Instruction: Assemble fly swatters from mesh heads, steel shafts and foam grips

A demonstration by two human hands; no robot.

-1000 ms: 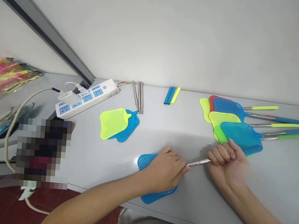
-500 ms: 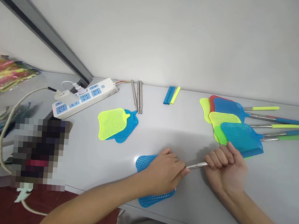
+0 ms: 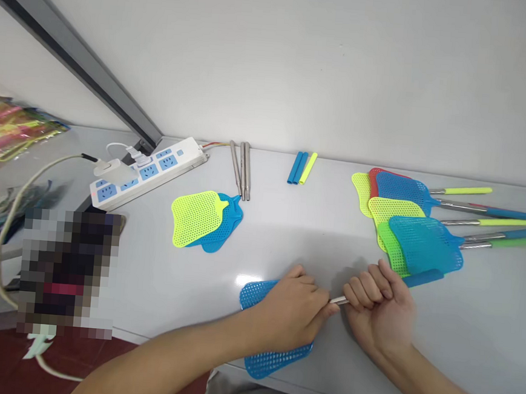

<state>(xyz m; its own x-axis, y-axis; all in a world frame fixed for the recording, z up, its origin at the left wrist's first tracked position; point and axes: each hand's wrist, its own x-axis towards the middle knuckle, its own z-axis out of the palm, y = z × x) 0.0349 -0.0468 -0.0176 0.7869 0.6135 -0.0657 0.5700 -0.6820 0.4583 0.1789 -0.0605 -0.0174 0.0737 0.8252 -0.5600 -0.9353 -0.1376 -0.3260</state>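
Observation:
My left hand (image 3: pixel 297 312) is closed around the neck of a blue fly swatter, covering much of its perforated head (image 3: pixel 272 363). A short length of metal rod (image 3: pixel 339 300) shows between my two hands. My right hand (image 3: pixel 379 306) wraps the rod farther along, its fingers curled. From behind it the blue handle (image 3: pixel 426 278) sticks out to the upper right, close by a pile of finished-looking swatters (image 3: pixel 426 243) in blue, yellow, green and red.
Loose yellow (image 3: pixel 195 216) and blue (image 3: pixel 226 236) swatter heads overlap at left centre. Several metal rods (image 3: pixel 242 168) lie behind them, and blue and yellow sleeves (image 3: pixel 302 168) near the wall. A power strip (image 3: pixel 149 173) and white cable (image 3: pixel 8 225) occupy the left side.
My right hand has moved left toward my left hand, and less of the metal rod shows between them. The swatter head has shifted slightly toward me.

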